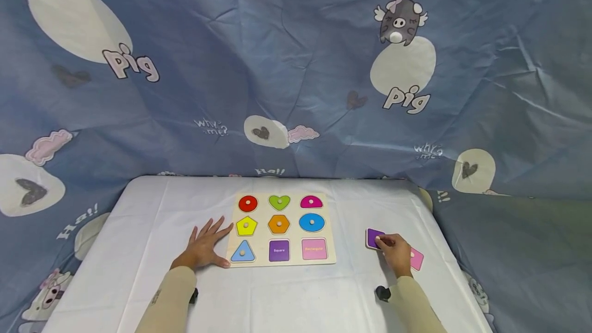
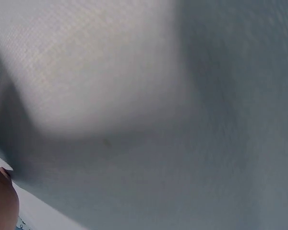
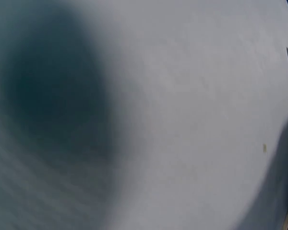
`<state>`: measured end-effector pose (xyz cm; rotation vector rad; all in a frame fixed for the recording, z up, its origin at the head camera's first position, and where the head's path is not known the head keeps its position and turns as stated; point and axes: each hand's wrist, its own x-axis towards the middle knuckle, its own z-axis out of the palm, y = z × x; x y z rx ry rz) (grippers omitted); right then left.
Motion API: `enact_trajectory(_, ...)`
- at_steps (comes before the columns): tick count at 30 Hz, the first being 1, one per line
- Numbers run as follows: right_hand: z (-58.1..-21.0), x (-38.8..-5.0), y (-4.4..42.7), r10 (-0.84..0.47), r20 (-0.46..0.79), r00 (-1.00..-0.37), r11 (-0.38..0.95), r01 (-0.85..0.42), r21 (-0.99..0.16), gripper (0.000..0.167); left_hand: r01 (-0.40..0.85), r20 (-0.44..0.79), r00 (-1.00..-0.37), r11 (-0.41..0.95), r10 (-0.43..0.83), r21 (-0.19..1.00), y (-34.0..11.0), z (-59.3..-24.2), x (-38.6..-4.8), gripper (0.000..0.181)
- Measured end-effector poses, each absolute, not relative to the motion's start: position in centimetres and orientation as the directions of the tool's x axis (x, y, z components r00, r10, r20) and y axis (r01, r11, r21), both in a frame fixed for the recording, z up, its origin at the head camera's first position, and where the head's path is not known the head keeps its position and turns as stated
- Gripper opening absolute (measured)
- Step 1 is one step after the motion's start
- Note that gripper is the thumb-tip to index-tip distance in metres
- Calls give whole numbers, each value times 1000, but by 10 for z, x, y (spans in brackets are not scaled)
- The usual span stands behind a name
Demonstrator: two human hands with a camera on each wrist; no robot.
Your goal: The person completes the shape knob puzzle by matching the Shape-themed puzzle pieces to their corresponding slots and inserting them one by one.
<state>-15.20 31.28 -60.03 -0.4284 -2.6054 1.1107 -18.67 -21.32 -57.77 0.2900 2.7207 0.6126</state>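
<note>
A wooden shape puzzle board (image 1: pixel 261 215) lies on the white-covered table. Its purple recess (image 1: pixel 279 257) marked "Square" and pink recess (image 1: pixel 314 255) hold no pieces; the other places hold knobbed shapes. With fingers spread, my left hand (image 1: pixel 203 246) rests at the board's left edge, thumb by the near corner. To the right of the board, my right hand (image 1: pixel 396 255) pinches the knob of a purple square puzzle piece (image 1: pixel 371 241). A pink rectangular puzzle piece (image 1: pixel 418 259) lies beside that hand, partly hidden by it. Both wrist views show mostly blurred cloth.
The white tablecloth (image 1: pixel 277 302) covers the table around the board. Behind it and at both sides hangs a blue patterned curtain (image 1: pixel 296 76). Dark wrist-worn devices show under both sleeves, the right one (image 1: pixel 383 293) close to the table.
</note>
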Motion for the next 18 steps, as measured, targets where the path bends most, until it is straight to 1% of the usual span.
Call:
enact_trajectory(8, -598, -154, 285, 324, 144, -935, 651, 110, -751, 14, 121, -277, -923, 886, 266, 447, -215, -582, -188, 114)
enact_trajectory(14, -596, -155, 265, 276, 205, -939, 655, 27, -756, 9, 129, -271, -925, 892, 265, 433, -214, -584, -188, 114)
enact_trajectory(18, -592, -156, 252, 236, 228, -945, 647, -22, -762, 8, 136, -268, -925, 892, 270, 431, -214, -582, -186, 114)
